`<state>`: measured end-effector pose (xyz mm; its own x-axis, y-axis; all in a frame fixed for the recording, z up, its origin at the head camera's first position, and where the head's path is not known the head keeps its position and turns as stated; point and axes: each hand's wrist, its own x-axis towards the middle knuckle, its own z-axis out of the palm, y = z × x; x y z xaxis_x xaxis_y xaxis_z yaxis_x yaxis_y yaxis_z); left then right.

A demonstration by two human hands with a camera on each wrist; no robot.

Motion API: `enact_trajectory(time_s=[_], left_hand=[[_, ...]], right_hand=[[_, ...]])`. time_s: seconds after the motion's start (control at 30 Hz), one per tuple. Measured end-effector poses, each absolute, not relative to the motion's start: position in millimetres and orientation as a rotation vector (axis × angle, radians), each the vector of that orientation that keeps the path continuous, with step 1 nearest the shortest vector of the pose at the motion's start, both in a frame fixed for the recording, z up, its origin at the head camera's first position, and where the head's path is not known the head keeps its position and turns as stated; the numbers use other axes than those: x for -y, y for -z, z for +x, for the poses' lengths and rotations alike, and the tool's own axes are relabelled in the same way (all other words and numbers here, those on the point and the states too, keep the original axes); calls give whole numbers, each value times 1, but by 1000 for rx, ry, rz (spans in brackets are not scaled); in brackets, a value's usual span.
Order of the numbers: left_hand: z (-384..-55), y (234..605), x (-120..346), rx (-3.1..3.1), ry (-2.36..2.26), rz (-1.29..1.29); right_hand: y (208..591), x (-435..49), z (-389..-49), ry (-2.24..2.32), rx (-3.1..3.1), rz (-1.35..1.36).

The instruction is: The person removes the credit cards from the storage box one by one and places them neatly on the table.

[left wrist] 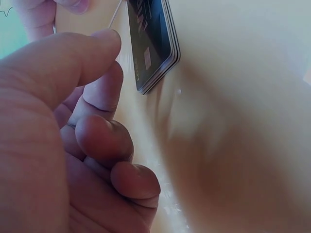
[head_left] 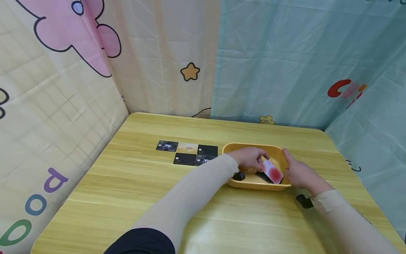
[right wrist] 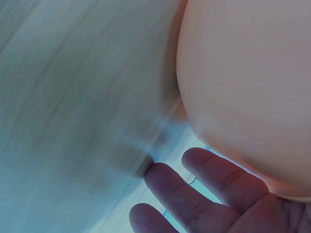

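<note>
Head view first: from where I stand, a yellowish wood-grain table (head_left: 241,218) sits in a corner hung with printed fabric. Taking its middle as the dial, a cream curtain (head_left: 158,70) with an orange star (head_left: 190,72) hangs at twelve, a blue curtain (head_left: 269,53) at one, a pink cartoon figure (head_left: 66,24) toward ten and coloured letters (head_left: 35,204) near nine. Five cards (head_left: 188,148) lie flat on the wood at eleven, edge to edge. At two stands an orange tray (head_left: 253,187); inside it, the left hand (head_left: 250,158) pinches a pink-and-white card (head_left: 273,173) between thumb and forefinger, with a dark stack of cards (left wrist: 158,43) beside it. Over at three, the right hand (head_left: 301,173) touches the tray's rim, its visible fingers fairly straight and slightly apart.
</note>
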<state>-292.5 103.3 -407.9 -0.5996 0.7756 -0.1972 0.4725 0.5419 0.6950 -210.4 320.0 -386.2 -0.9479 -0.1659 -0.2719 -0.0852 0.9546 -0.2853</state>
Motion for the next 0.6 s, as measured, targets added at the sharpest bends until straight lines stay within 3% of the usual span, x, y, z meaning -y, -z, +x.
enact_trajectory(time_s=[0.6], left_hand=[[-293, 407, -104, -2257, -884, 1022]], right_hand=[[386, -321, -211, 380, -2834, -220]])
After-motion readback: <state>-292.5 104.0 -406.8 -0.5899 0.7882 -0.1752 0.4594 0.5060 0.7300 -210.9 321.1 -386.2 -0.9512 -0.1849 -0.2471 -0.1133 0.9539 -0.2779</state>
